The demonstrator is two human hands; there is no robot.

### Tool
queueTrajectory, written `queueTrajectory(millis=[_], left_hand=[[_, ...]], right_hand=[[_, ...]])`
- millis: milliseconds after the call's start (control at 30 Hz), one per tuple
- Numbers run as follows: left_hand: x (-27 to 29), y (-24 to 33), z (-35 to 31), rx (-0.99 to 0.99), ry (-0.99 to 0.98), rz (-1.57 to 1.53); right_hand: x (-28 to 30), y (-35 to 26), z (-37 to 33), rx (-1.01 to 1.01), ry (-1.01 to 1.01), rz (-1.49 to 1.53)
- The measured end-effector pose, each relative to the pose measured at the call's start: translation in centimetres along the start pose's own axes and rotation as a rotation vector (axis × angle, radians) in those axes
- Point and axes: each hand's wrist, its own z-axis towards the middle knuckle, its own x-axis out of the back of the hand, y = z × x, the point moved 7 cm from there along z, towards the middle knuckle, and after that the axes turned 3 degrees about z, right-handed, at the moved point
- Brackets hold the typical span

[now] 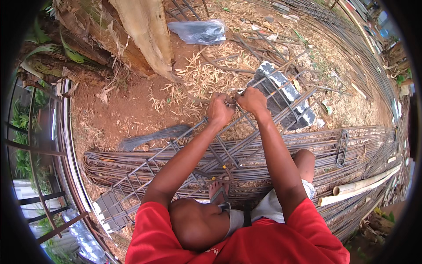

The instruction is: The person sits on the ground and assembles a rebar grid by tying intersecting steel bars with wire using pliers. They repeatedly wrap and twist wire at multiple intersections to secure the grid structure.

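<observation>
A long cage of steel rebar with square stirrups runs diagonally in front of me, from lower left to upper right. My left hand is closed at the cage's far side, its fingers pinched near a bar. Beside it my right hand is closed too, knuckles up, almost touching the left. What the fingers hold between them is too small and covered to make out. A dark block with white edges lies under the cage's right end, and another block under its left end. Near my foot, yellow-tipped handles show among the bars.
A bundle of thin grey wire lies on the soil left of the cage. Many bent rebars are stacked beneath and across. A clear plastic bag and a tree trunk are farther off. Bamboo poles lie at right.
</observation>
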Motion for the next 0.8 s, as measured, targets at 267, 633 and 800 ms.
queueTrajectory(millis=[267, 633, 800], left_hand=[[-0.7, 0.8, 2.2, -0.142, -0.218, 0.5], [-3.0, -2.9, 2.7, 0.164, -0.215, 0.099], [-3.9, -4.4, 4.0, 0.334, -0.31, -0.625]], right_hand=[[0.0, -0.8, -1.0, 0.045, 0.075, -0.054], [-0.4, -0.9, -1.7, 0.113, 0.132, -0.058], [-0.6, -0.7, -1.7, 0.111, 0.109, -0.048]])
